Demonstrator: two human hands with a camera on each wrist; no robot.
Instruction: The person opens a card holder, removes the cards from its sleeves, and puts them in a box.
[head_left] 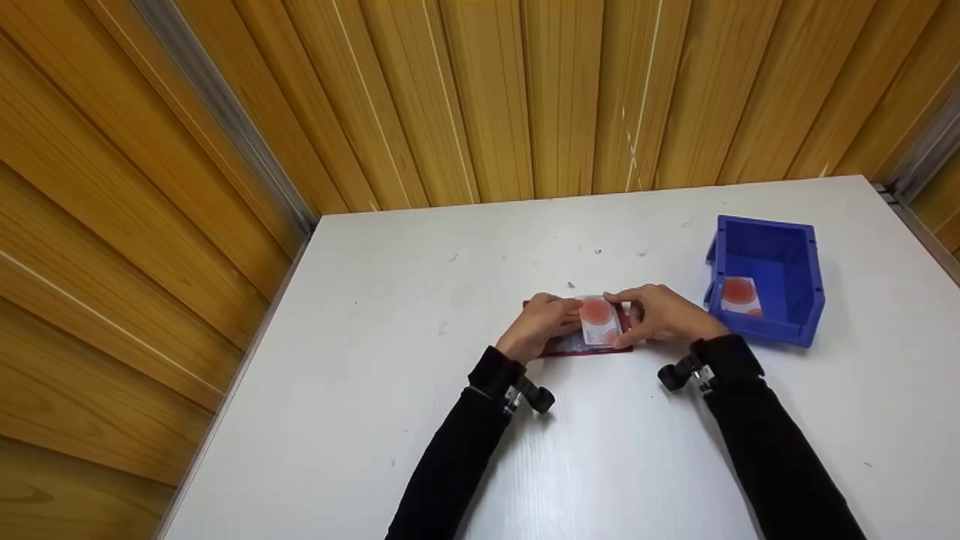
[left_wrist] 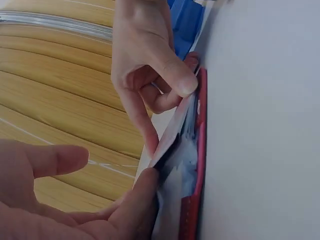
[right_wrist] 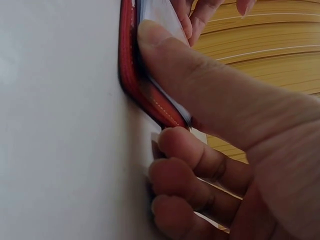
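A red card wallet (head_left: pixel 555 350) with clear plastic sleeves lies opened on the white table, both hands over it. My right hand (head_left: pixel 664 311) pinches a white card (head_left: pixel 598 332) with a red circle by its right side, between thumb and fingers. The card lies over the sleeves, tilted up from them in the left wrist view. My left hand (head_left: pixel 541 322) rests at the wallet's left half. One left fingertip (left_wrist: pixel 146 182) touches the near edge of the card and sleeve, while another finger is raised away from it. The right thumb (right_wrist: pixel 160 42) presses along the card's edge.
To the right of the right hand stands a blue plastic bin (head_left: pixel 806 300), its low front lip facing left and near. Inside it lies a white card with a red circle (head_left: pixel 740 292). Wooden-panel walls (head_left: pixel 487 97) border the white table (head_left: pixel 360 375) behind and at left.
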